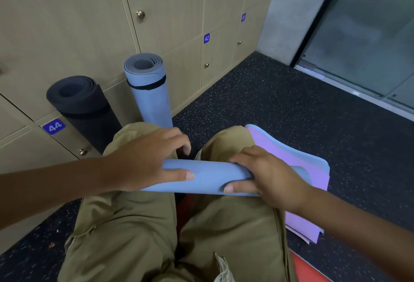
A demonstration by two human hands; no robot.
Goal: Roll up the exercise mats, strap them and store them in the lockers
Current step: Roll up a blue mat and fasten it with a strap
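A blue mat [210, 178] with a purple underside lies rolled across my knees, its loose purple end [313, 169] spreading to the right onto the floor. My left hand [145, 160] grips the roll's left part, thumb along the front and fingers curled over the top. My right hand [264, 174] grips the right part of the roll the same way. Against the lockers [67, 24] stand two rolled and strapped mats: a black one [83, 107] on the left and a blue-grey one [150, 89] beside it.
Closed beige locker doors with brass knobs and blue number plates 44 [53, 126], 42 [206, 38] and 41 fill the left wall. Dark speckled rubber floor [280, 107] stretches to a glass door [369, 35] at the right. An orange-red mat [307, 266] lies under my legs.
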